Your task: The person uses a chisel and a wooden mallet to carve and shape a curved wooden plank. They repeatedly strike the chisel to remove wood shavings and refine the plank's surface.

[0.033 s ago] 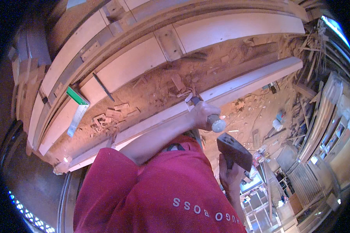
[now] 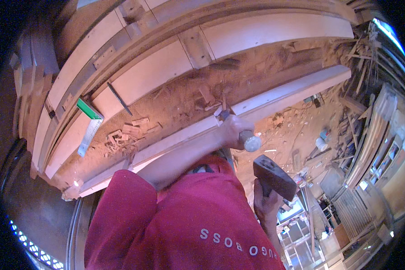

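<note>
My left hand (image 2: pixel 234 130) is closed round a chisel (image 2: pixel 252 142), whose worn, pale handle end points toward me. The chisel's blade runs down to a notch in a long pale timber beam (image 2: pixel 283 92), by a few chips. My right hand (image 2: pixel 265 202) grips a dark, blocky wooden mallet (image 2: pixel 275 179). The mallet's head is raised near the chisel's handle end, apart from it. Its handle is mostly hidden in my fingers.
Beyond the beam lie long planks (image 2: pixel 153 67) with marked lines and joints. A green-and-silver try square (image 2: pixel 90 114) and a thin dark tool (image 2: pixel 118 98) rest there. Wood offcuts (image 2: pixel 126 132) are heaped on the dusty ground. Stacked timber (image 2: pixel 364 139) stands at right.
The mallet has shifted slightly right and down, a little farther from the chisel handle. My left hand and the chisel stay nearly in place.
</note>
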A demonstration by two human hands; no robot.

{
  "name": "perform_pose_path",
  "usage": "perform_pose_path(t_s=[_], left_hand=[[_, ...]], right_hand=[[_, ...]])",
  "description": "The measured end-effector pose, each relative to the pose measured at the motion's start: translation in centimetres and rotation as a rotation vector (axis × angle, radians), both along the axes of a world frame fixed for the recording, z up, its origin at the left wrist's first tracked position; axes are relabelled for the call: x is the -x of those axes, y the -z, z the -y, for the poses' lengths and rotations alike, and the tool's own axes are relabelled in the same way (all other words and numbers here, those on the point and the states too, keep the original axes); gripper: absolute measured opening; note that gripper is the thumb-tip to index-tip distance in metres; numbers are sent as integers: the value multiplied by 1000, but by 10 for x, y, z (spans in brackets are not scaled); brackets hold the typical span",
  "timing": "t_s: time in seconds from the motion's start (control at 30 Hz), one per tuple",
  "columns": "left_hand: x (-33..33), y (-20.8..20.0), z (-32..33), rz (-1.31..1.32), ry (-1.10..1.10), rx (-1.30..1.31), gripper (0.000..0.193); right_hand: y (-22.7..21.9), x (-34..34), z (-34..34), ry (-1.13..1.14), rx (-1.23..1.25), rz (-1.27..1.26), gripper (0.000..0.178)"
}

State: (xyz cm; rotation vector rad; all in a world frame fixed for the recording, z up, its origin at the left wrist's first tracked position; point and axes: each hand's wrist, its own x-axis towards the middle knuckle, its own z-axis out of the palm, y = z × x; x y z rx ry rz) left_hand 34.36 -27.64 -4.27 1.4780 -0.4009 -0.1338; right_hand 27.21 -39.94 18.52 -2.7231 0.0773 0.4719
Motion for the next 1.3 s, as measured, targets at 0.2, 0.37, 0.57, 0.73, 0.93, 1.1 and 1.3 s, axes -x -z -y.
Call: perform_pose_path(t_s=[0.2, 0.37, 0.57, 0.73, 0.93, 1.1, 1.3], left_hand=[[-33, -61, -96, -153, -309, -245, 20], [1, -41, -158, -314, -84, -661, 35], [50, -34, -158, -525, 278, -846, 54], [83, 22, -157, -705, 326, -509, 64], [90, -3, -131, -604, 339, -557, 73], [136, -31, -82, -326, 126, -1124, 90], [183, -15, -44, -139, -127, -1231, 89]], right_hand=[[12, 46, 22, 673, -265, -159, 19], [15, 46, 31, 899, -540, -144, 15], [17, 64, 56, 984, -762, -122, 18], [13, 89, 78, 981, -833, -108, 17], [18, 125, 104, 996, -863, -97, 17], [15, 147, 130, 1017, -923, -95, 17], [13, 161, 154, 1063, -892, -113, 17]])
